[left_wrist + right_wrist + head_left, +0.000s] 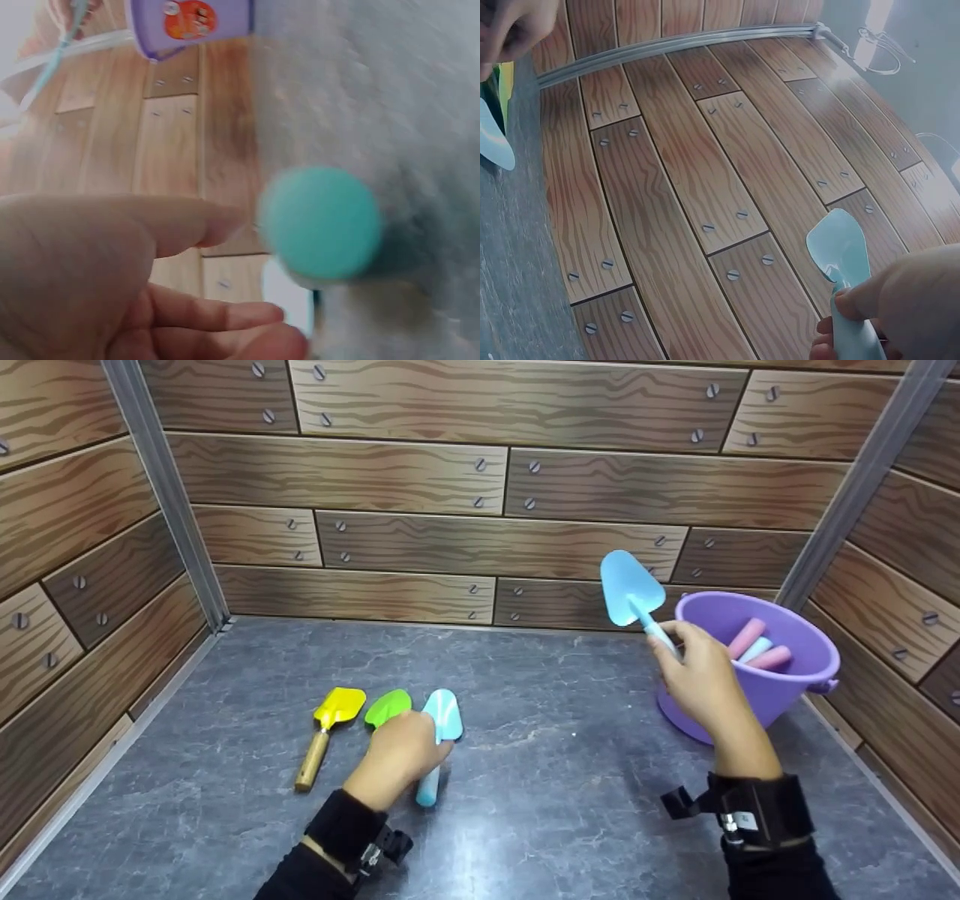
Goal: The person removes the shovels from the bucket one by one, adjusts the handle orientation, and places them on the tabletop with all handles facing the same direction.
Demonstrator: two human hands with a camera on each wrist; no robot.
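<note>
Head view: a raised blue trowel (631, 589) is gripped by the right hand (701, 671) at right of frame, fingers wrapped round the handle, blade pointed up and left. A purple bucket (780, 694) is seen behind that hand; two pink handles (747, 639) and a light blue handle (755, 650) are contained in it. Whether the bucket is touched by the hand can't be told. Lower left of centre, the left hand (403, 746) is held over a second blue trowel (446, 714), which is laid on the grey surface (525, 825), blade towards the top of frame. A green shovel (388, 709) is partly covered by the same hand; a yellow shovel (340, 706) with wooden handle is laid just left of it. Left wrist view: thumb and fingers are spread well apart, the teal handle end of the second blue trowel being seen right of centre, blurred; no closed grip is shown, contact can't be told. An orange sticker (190, 19) is seen on the bucket, top of frame. Right wrist view: the raised blue trowel's handle is clasped between thumb and curled fingers, lower right; plank-patterned walls (660, 180) are seen behind.
</note>
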